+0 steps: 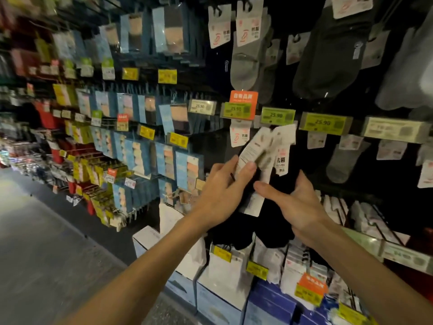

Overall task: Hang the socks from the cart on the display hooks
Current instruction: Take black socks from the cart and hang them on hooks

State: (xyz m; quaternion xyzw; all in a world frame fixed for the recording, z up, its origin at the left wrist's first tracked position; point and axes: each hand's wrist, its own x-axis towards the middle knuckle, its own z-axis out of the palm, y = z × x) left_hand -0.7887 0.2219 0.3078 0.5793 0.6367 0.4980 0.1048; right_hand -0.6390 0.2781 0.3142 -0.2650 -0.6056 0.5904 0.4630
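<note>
your two bare forearms come in from 6 o'clock, nearest the lens, and meet just right of centre. your left hand point(225, 191) pinches the bundle of black fabric socks with white card headers point(256, 148), thumb on the front of a card and fingers behind. your right hand point(300, 205), at 4 o'clock from the left, curls round the dark fabric lower down with its thumb in front. the bundle is up against the dark display panel, just under the green rectangular price label point(278, 116) at 12 o'clock from your hands. the cart is out of view. the display hook is too dark to make out, and that looks like the first risk: you would be threading by feel, black on black. the headers are fanned and tilted, so their holes probably do not line up. the hook may catch only some cards, and the rest could slip down onto the white cardboard boxes point(225, 273) at 6 o'clock. a downward tug from your right hand while a card is half on could tear its hole. the hanging pack with a white header point(239, 137) at 10 o'clock from the bundle sits just beside it, and a sideways nudge might unseat it. several labels along the row carry the same price, so the wrong hook is an easy mistake.
</note>
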